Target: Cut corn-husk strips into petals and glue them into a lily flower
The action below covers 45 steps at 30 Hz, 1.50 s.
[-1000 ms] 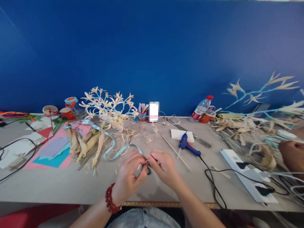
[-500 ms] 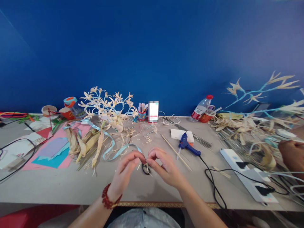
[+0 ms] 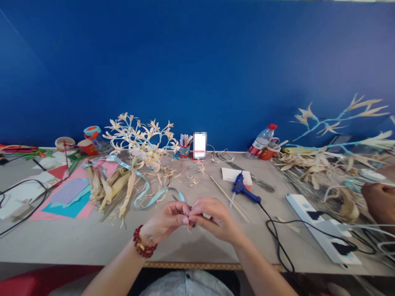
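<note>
My left hand point(image 3: 166, 221), with a red bead bracelet point(image 3: 142, 244) on the wrist, pinches with thumb and fingers close together over the front of the table. Tip to tip with it, my right hand point(image 3: 214, 218) is closed in a pinch too. A thin pale strip point(image 3: 189, 228), like corn husk, shows below the fingertips; the rest of it is hidden by the fingers. Something black with a ring shape lies behind the hands, mostly covered. A light blue ribbon point(image 3: 148, 202) curls just beyond my left hand. Pale husk curls point(image 3: 193, 181) lie farther back.
Right of my hands lie a wooden stick point(image 3: 225, 192) and a blue glue gun point(image 3: 242, 189) with a black cord. A white power strip point(image 3: 321, 230) stands farther right, near another person's hand point(image 3: 379, 205). Husk flowers point(image 3: 142, 137) and dried husks point(image 3: 114, 187) fill the left.
Both hands have come slightly lower and nearer to me. My left fingers have curled into a tighter pinch, and the black ring is now mostly covered.
</note>
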Motion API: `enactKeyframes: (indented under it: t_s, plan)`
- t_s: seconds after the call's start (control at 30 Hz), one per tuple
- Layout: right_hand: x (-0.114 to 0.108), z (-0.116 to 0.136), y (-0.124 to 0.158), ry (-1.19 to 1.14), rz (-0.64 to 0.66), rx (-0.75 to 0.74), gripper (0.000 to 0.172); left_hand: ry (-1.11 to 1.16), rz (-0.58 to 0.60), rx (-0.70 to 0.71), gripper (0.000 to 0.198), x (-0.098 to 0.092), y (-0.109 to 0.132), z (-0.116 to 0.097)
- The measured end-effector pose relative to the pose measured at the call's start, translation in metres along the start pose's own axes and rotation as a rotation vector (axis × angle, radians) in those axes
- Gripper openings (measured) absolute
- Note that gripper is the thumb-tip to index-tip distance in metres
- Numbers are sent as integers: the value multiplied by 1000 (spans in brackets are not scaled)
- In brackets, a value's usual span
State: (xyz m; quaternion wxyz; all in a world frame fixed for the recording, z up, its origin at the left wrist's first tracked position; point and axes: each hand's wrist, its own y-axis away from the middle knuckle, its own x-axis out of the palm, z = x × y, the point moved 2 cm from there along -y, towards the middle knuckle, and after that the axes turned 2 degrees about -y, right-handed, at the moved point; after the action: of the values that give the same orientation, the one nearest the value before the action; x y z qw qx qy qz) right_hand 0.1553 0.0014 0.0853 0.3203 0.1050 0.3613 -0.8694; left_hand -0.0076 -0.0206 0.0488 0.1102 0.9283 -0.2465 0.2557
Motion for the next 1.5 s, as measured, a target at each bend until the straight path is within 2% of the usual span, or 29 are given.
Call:
enactKeyframes:
  t_s: [0.1,0.23,0.33,0.47,0.57,0.67,0.77,0.9,1.13,1.3,1.5]
  plan:
    - [-1,-1,1,9,16,4,16,-30,-22,-6,25,1,2,0]
    - [-2,-1,1,133,35,97,17,-297,-94,79,19,6,5,-7]
    - [-1,-4,1,216,10,199,22,-587,-151,199,20,10,7,-13]
    - [6,-14,3,287,-94,307,35,-986,-310,407,16,15,9,-18]
    - [9,-20,4,252,-180,339,46,-1119,-372,507,14,18,11,-19]
    - [7,-21,5,32,-207,361,49,-1083,-387,489,16,18,12,-18]
    - [5,-17,7,-179,-158,412,36,-1012,-389,440,18,15,13,-16]
    - [5,-14,10,-175,-137,464,23,-974,-403,417,20,12,12,-12]
    - [9,-15,6,-176,-166,503,20,-858,-366,373,20,11,10,-4]
    - [9,-20,8,-410,-171,538,27,-724,-322,331,22,10,9,-1]
    - [12,-23,5,-472,-154,573,33,-756,-312,332,20,13,5,-4]
